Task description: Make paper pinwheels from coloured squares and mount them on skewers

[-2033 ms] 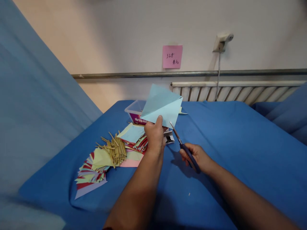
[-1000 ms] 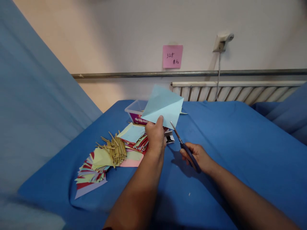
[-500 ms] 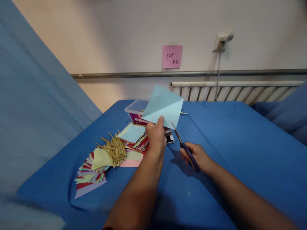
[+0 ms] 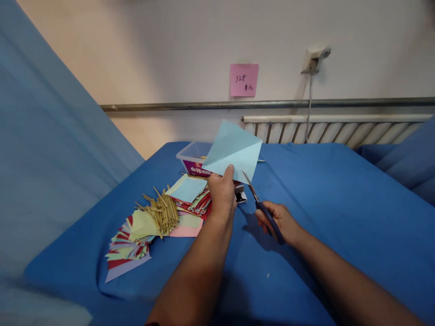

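Observation:
My left hand pinches a light blue square of paper by its lower edge, thumb on top. A diagonal crease or cut line runs across the sheet. In my right hand is a pair of scissors with dark blue handles, its blades pointing up at the paper's lower right edge. The blades look nearly closed, and whether they touch the paper I cannot tell. Left of my left hand lies a pile of coloured paper pieces, with a light blue one on top.
A clear plastic box with a purple label stands behind the paper. Thin tan sticks lie in a heap beside fanned paper strips. A small white box is partly hidden. Blue cloth covers the table; a radiator stands behind.
The blue paper and my left hand have shifted very slightly to the right. My right hand and the scissors are almost where they were.

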`<state>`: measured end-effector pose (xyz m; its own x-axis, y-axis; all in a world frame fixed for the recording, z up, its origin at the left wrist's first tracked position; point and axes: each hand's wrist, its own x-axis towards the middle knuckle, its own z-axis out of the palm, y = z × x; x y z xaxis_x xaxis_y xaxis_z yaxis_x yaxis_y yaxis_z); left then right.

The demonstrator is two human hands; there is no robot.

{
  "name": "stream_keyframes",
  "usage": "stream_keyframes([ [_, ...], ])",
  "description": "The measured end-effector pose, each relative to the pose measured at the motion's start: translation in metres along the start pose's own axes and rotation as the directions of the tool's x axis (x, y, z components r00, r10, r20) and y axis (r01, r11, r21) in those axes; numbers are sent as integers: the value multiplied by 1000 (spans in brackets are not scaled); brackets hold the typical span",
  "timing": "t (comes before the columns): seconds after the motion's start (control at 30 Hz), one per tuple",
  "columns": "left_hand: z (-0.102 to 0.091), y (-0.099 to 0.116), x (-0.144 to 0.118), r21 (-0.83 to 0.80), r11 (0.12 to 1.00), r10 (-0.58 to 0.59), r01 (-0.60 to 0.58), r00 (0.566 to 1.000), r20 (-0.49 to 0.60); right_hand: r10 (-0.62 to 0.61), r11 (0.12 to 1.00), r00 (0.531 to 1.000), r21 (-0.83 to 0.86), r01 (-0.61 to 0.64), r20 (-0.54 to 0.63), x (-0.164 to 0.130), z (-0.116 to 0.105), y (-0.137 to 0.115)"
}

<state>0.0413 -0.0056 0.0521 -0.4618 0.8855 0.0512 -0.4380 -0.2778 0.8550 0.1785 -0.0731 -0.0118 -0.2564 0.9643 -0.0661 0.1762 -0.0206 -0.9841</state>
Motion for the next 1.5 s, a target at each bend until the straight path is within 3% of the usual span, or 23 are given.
stream_keyframes([
  [1.5,-3,-7,1,79,996,-49,45,997,59,-41,999,999,28,41,-4,2,-1,5],
])
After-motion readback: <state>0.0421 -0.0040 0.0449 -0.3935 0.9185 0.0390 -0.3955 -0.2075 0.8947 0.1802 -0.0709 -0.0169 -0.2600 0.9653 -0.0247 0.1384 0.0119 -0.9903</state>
